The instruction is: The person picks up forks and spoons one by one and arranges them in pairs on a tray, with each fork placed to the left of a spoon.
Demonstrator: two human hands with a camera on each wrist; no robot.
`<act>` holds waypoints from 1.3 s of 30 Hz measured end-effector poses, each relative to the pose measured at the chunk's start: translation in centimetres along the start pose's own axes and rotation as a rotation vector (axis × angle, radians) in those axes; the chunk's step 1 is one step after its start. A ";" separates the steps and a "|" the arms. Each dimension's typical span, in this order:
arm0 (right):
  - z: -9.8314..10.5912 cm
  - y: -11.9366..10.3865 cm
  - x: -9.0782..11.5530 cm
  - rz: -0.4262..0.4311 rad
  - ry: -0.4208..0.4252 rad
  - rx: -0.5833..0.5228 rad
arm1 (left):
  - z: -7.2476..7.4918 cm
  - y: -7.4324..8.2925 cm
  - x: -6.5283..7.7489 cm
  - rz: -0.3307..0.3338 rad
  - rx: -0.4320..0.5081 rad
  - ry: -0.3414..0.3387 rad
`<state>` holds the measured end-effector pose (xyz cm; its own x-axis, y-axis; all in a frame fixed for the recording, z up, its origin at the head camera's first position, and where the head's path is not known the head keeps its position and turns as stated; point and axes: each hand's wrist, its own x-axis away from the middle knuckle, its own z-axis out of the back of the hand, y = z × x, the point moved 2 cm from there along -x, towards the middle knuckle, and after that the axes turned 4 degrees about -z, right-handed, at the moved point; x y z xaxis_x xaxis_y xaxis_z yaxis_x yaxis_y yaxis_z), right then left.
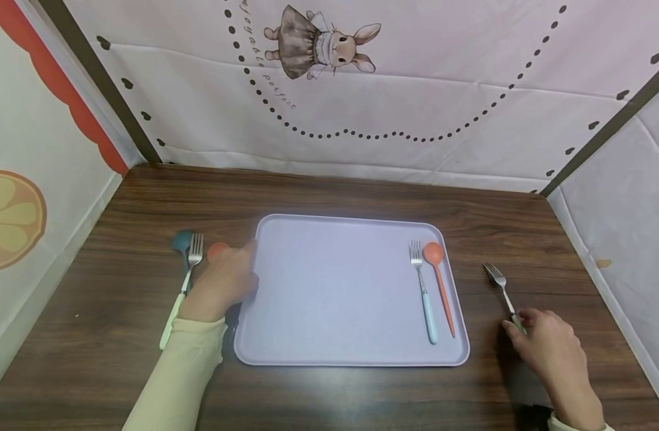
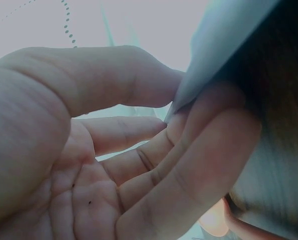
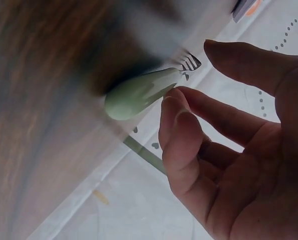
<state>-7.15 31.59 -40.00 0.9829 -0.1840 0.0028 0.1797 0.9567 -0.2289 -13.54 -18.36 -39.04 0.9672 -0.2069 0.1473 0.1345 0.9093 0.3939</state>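
At the left side of a pale lilac tray (image 1: 329,287), my left hand (image 1: 221,278) pinches the rim. The left wrist view has the thumb on one face of the tray edge (image 2: 209,60) and fingers on the other. On the tray's right part lie a blue-handled fork (image 1: 423,293) and an orange spoon (image 1: 439,281). My right hand (image 1: 552,344) is at the handle of a green-handled fork (image 1: 504,290) on the table. In the right wrist view, fingertips are beside or touching that handle (image 3: 138,95), while the thumb stands apart from it.
Left of the tray, a light-green-handled fork (image 1: 173,320) lies across a dark teal spoon (image 1: 182,240). An orange spoon head (image 1: 218,250) shows beyond my left hand, its handle hidden. Printed cloth walls (image 1: 415,102) border the wooden table (image 1: 361,398).
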 end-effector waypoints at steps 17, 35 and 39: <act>-0.4 0.6 -0.6 0.002 -0.129 0.008 | 0.0 0.0 0.0 0.000 -0.015 0.014; -0.5 0.4 -0.5 0.052 -0.126 -0.009 | -0.1 0.0 -0.1 0.001 -0.020 0.017; -0.5 0.3 -0.5 0.053 -0.130 -0.015 | 0.0 0.1 -0.1 -0.001 -0.019 0.017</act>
<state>-7.56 31.91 -40.52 0.9880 -0.1016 0.1166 0.1279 0.9606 -0.2467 -13.61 -18.26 -39.01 0.9706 -0.2020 0.1313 0.1397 0.9159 0.3763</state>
